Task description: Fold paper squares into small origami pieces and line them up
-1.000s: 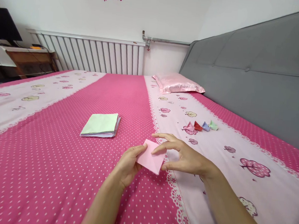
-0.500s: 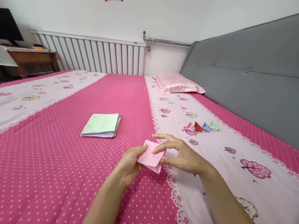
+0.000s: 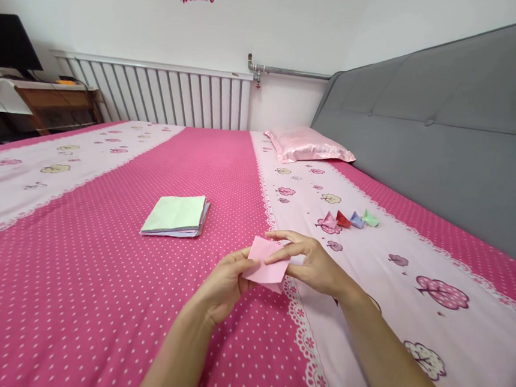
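A pale pink square of paper [image 3: 266, 266] hovers just above the pink dotted bedspread [image 3: 87, 287], partly folded over on itself. My left hand [image 3: 223, 284] pinches its left edge between thumb and fingers. My right hand [image 3: 312, 264] pinches its right side, with the index finger laid across the top. To the left and farther off lies a stack of coloured paper squares [image 3: 175, 215] with a green sheet on top. Beyond my right hand, several small folded paper figures [image 3: 348, 219] in pink, red, blue and green stand in a row.
A pink satin pillow [image 3: 307, 143] lies at the head of the bed by the grey padded headboard [image 3: 448, 138]. A white radiator [image 3: 158, 91] runs along the far wall. A desk with a dark monitor [image 3: 9, 45] stands at far left.
The flat pink sheet has been bent over into a fold. My right hand's fingers closed in over it and both hands shifted slightly away from me.
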Demonstrator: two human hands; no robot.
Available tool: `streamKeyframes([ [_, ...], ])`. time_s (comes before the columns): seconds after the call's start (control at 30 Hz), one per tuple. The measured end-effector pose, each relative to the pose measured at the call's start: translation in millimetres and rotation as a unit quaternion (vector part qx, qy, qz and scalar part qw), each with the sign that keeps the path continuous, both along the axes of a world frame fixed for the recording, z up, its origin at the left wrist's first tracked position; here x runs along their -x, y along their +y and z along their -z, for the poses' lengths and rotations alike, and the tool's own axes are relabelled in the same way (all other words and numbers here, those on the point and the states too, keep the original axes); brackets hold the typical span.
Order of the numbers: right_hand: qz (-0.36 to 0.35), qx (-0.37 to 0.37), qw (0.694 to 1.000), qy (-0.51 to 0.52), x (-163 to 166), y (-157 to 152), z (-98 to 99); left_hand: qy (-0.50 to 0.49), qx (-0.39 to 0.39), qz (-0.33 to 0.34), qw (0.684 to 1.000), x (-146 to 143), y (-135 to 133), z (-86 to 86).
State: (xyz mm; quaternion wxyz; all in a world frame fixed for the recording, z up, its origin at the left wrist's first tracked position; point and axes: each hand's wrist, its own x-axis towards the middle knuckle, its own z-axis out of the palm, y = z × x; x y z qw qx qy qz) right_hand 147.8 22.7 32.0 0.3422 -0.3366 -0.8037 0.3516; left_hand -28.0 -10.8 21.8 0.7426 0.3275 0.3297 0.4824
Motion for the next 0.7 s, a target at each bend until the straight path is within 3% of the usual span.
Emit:
streamKeyframes([
  [0.3, 0.031, 0.027, 0.997, 0.064, 4.6, 0.6, 2.8, -0.002, -0.058, 0.049, 0.997, 0.0, -2.2, -0.6],
  [0.57, 0.09, 0.011, 0.991, 0.098, 13.5, -6.5, -2.1, -0.088, -0.082, 0.09, 0.989, 0.7, -3.7, -6.3],
  [0.7, 0.109, 0.004, 0.989, 0.1, 16.9, -8.8, -2.5, -0.038, -0.112, 0.076, 0.99, -0.8, -5.3, -4.0],
])
